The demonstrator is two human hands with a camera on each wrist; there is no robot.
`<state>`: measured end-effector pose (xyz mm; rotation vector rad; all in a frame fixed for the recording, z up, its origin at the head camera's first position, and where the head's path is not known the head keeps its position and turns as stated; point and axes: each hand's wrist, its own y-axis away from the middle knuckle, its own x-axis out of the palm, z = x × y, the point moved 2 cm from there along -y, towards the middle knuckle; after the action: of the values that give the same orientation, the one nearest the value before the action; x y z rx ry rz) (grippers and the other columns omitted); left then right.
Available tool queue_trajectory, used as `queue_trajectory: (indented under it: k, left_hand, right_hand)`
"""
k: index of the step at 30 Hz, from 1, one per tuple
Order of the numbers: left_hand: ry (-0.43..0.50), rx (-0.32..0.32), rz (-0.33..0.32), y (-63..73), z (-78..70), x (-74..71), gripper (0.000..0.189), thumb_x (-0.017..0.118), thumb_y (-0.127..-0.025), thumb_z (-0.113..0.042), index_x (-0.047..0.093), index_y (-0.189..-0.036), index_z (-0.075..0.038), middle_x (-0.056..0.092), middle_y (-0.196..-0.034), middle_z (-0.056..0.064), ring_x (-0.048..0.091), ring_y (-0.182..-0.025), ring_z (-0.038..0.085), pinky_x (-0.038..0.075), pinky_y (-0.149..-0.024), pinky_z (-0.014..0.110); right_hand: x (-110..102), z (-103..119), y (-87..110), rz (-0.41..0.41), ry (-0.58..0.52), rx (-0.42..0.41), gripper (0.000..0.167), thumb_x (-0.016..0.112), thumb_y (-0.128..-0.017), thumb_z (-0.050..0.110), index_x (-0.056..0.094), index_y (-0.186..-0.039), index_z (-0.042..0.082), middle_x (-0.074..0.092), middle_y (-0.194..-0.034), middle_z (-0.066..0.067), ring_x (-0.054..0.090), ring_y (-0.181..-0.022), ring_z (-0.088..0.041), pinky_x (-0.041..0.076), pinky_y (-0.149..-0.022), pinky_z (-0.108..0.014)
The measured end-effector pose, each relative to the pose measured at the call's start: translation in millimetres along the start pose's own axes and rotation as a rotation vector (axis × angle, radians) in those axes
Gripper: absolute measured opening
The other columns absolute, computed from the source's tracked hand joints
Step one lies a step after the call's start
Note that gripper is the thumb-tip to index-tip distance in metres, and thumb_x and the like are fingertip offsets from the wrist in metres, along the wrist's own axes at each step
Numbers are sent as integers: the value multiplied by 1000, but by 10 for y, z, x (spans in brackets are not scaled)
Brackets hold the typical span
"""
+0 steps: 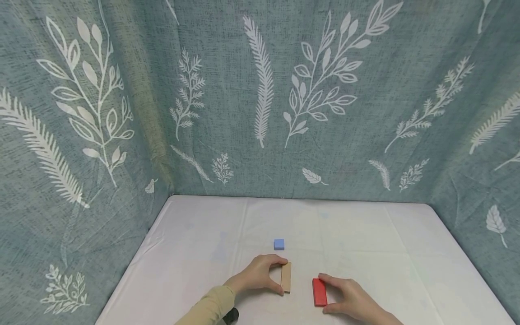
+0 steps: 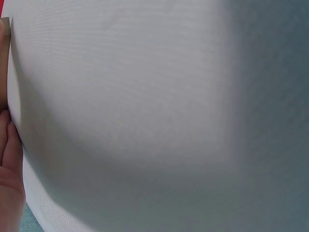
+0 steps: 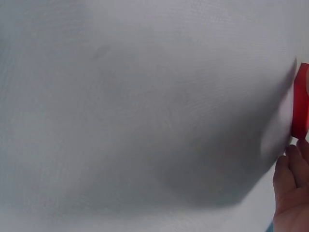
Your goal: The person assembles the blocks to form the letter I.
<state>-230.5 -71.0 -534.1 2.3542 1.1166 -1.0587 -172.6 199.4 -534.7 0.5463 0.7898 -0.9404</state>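
Note:
In the head view a flat tan wooden block (image 1: 286,277) lies lengthwise on the white cloth. My left hand (image 1: 257,273) pinches it by its far and near ends, thumb nearest me. Right of it is a red block (image 1: 319,292), whose two ends my right hand (image 1: 351,298) pinches between thumb and fingers. A small blue block (image 1: 279,244) sits beyond the tan one, apart from both hands. In the left wrist view only part of the tan block (image 2: 4,67) shows at the edge; the right wrist view shows part of the red block (image 3: 300,104).
A white cloth covers the table (image 1: 365,239). Teal curtains (image 1: 227,99) with a white leaf print stand behind the table and along both sides. A small black object (image 1: 231,316) shows below the left sleeve (image 1: 213,304).

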Motion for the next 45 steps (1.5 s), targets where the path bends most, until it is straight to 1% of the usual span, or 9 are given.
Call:
queue_trajectory:
  k: [3,9,11,15,19,27,34,41,45]
  left_hand:
    - [1,1,1,2,-2,0,74,89,-60,-33,61,-124,-10,64,-124,0,58,-118,13,45,-104,21]
    - [-5,8,4,2,0,-7,74,89,-60,-33,61,-124,-10,64,-124,0,58,-119,14,45,-104,23]
    - [-7,8,4,2,6,-5,74,88,-60,-34,61,-124,-10,64,-124,0,58,-119,14,45,-104,23]
    - [-3,8,5,2,15,7,74,88,-60,-34,61,-124,-10,64,-125,0,58,-119,14,45,-105,23]
    - [4,6,8,2,11,9,74,88,-60,-34,60,-125,-10,63,-125,0,58,-119,13,45,-105,22]
    - [10,-4,9,4,0,6,75,88,-60,-33,60,-125,-10,63,-126,0,57,-120,13,44,-105,22]
    - [11,2,6,9,-7,3,75,89,-60,-33,60,-125,-9,63,-125,1,58,-119,14,45,-104,22]
    - [9,18,-6,17,-20,-7,74,89,-60,-32,60,-124,-8,64,-125,2,58,-119,14,45,-104,21]
    - [20,28,-8,23,-26,-8,73,88,-61,-31,60,-124,-8,64,-125,3,58,-119,16,45,-104,22]
  right_hand:
    - [-32,18,20,-26,-14,-30,77,74,-73,51,54,-134,9,60,-132,-3,56,-123,-22,52,-98,-37]
    - [-121,37,56,-135,-61,-150,57,74,-80,36,61,-125,4,67,-121,-8,62,-114,-15,57,-88,-35]
    - [-129,29,50,-128,-112,-138,53,74,-80,34,63,-122,4,68,-119,-8,63,-112,-10,58,-86,-35]
    - [-97,16,47,-99,-208,-88,47,73,-81,33,66,-119,6,69,-116,-8,64,-108,-8,58,-85,-37]
    - [-51,23,41,-84,-242,-49,44,73,-81,34,68,-117,8,70,-114,-8,66,-106,-11,58,-84,-41]
    - [22,29,47,-131,-203,-67,40,73,-81,31,70,-113,8,71,-109,-9,64,-105,-7,58,-83,-39]
    - [70,12,72,-168,-180,-88,36,73,-82,28,71,-112,8,72,-108,-9,65,-104,-8,56,-84,-20]
    - [89,10,82,-187,-173,-93,34,74,-80,20,71,-111,5,72,-108,-11,65,-103,-9,56,-83,-18]
    - [83,15,73,-195,-174,-109,34,74,-80,21,71,-110,5,72,-107,-11,66,-103,-10,56,-83,-18]
